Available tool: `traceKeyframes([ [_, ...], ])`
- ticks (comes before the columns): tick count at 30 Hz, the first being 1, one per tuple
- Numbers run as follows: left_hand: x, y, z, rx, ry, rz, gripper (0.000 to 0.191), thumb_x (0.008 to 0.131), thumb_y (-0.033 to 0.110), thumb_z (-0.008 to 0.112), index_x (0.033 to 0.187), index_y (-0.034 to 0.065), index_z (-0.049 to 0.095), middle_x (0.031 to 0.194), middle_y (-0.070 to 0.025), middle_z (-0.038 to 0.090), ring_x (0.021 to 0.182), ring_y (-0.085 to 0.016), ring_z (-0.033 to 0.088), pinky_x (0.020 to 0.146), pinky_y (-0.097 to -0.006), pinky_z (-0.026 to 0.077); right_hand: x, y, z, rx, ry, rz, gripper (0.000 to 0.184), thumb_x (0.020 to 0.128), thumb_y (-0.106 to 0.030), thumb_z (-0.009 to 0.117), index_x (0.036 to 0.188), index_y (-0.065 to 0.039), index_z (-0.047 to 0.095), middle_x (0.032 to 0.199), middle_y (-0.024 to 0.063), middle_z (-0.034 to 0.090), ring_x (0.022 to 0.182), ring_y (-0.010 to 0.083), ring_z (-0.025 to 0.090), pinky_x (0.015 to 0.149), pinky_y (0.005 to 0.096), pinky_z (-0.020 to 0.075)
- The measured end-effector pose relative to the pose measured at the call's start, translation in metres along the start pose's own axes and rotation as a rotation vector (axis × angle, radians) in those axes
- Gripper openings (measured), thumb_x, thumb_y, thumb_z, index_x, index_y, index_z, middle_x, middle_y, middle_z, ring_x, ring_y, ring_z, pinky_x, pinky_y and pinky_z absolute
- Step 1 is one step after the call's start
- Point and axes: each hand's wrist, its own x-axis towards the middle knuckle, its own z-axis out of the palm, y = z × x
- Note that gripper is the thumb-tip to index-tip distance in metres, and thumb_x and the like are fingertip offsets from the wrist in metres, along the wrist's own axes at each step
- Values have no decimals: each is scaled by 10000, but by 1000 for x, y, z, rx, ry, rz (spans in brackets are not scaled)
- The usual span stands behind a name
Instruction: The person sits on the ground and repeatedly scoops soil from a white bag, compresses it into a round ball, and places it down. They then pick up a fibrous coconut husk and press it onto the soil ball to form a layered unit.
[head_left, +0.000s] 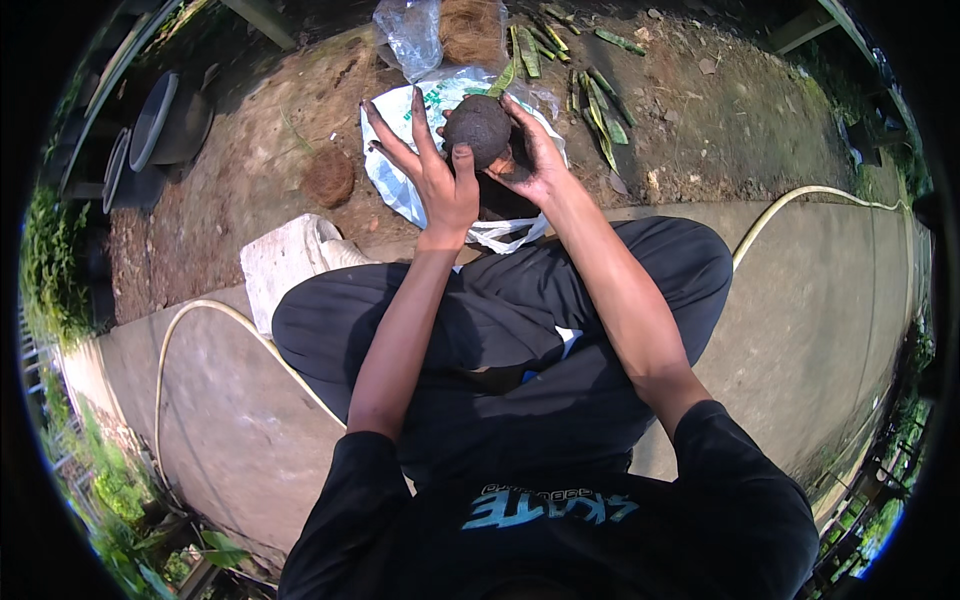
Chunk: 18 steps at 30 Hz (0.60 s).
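A round ball of dark, moist soil with a green leaf piece at its far side is held above an open white plastic bag. My right hand cups the ball from the right and below, with soil on its fingers. My left hand is at the ball's left side, its thumb against the near face and two fingers stretched away from it. Dark soil lies in the bag under my hands. To the left, a ball wrapped in brown fibre with a thin green leaf rests on the ground.
Beyond the bag are a clear bag of brown coconut fibre and several cut snake-plant leaf pieces. A folded white sack lies by my left knee. Black pots stand at left. A hose curves over the concrete.
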Motion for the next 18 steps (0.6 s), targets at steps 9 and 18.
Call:
traceKeyframes([
  [9,-10,5,5,232,-165,108,665,1125,507,456,1657,111,412,1749,-289,1,1633,-476,86,1282,-586,157,-5,0,1,125,-26,82,579,1023,-576,620,1220,-39,713,1131,129,762,995,262,745,922,428,621],
  [18,4,1,11,-127,-65,16,576,1119,370,558,1613,90,464,1734,-304,16,1600,-481,180,1134,-499,451,10,6,-8,134,-156,122,584,1039,-542,595,1269,-17,709,1081,120,767,973,253,744,914,411,611],
])
